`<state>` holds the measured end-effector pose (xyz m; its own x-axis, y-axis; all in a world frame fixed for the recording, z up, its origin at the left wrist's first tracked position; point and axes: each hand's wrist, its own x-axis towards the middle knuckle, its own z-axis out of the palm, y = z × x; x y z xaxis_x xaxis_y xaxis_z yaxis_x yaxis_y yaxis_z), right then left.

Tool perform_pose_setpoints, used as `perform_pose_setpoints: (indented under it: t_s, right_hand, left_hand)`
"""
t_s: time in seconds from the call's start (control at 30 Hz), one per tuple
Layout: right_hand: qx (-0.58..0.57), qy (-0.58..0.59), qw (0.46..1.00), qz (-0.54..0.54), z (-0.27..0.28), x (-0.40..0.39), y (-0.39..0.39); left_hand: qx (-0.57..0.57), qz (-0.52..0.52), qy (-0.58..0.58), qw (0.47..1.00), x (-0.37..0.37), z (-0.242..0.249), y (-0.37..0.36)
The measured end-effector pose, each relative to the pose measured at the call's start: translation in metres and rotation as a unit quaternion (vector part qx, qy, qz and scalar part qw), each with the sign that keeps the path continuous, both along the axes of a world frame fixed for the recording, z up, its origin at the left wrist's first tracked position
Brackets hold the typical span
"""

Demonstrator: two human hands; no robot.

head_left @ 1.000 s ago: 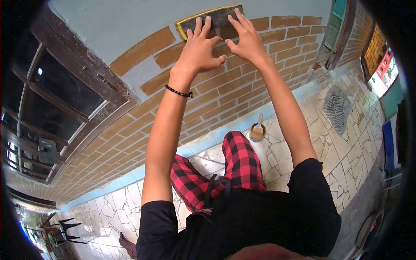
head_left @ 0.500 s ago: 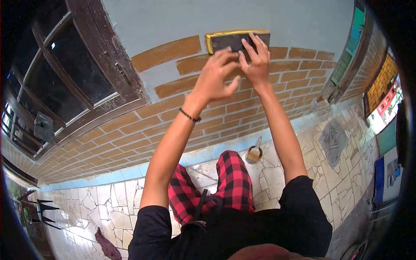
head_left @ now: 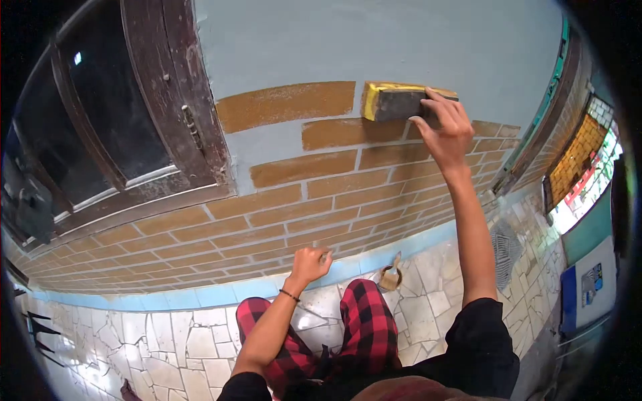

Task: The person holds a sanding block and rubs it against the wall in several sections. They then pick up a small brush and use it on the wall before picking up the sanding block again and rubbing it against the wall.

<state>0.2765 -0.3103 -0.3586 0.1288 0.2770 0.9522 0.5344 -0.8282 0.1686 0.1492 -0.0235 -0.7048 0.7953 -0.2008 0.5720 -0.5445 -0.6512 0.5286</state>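
Observation:
A sponge block (head_left: 401, 105) with a dark back and yellow, paint-stained edges lies flat against the grey wall, in line with the top row of brown painted bricks. My right hand (head_left: 449, 130) grips its right end, thumb on the lower edge and fingers over the back. Lower down, my left hand (head_left: 311, 265) hangs over my lap in a loose fist, apart from the wall, with nothing visible in it. On the floor by the wall, a paint pot (head_left: 389, 278) has a brush (head_left: 395, 262) standing in it.
A dark wooden window frame (head_left: 177, 100) with a latch borders the painted wall on the left. Light blue tiles (head_left: 200, 294) run along the wall's foot. A grey mat (head_left: 505, 254) lies on the stone floor to the right, near a white and blue box (head_left: 588, 287).
My left hand has left the sponge block and dropped down towards my lap, its fingers curling. My right hand stays on the block. The view has shifted.

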Motion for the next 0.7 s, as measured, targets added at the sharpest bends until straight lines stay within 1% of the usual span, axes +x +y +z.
perform_pose_setpoints:
  t_s: [0.03,0.07,0.17,0.27,0.43,0.63,0.7]
  right_hand:
    - [-0.008,-0.015,1.000,0.012,0.003,0.002,0.001]
    - [-0.028,-0.023,0.999,0.002,0.005,0.005,0.001]
    - [-0.061,-0.031,0.997,-0.032,0.008,0.005,0.003]
    - [-0.074,-0.037,0.995,-0.054,0.010,0.004,0.007]
    - [-0.097,-0.031,0.993,-0.063,0.016,0.002,0.006]
    - [-0.113,-0.016,0.989,-0.094,0.019,-0.004,0.008]
    - [-0.119,-0.022,0.988,-0.097,0.018,-0.006,0.008]
  left_hand:
    - [-0.012,0.018,0.037,0.999,0.004,-0.007,-0.003]
    - [-0.013,0.000,0.050,0.999,0.006,-0.016,-0.007]
    - [-0.005,-0.055,0.091,0.994,0.010,0.006,-0.013]
    - [0.015,-0.105,0.129,0.986,0.017,0.003,-0.024]
    - [0.077,-0.161,0.149,0.972,0.037,-0.018,-0.045]
    - [0.077,-0.209,0.142,0.965,0.043,-0.021,-0.075]
    - [0.090,-0.218,0.157,0.959,0.043,-0.018,-0.083]
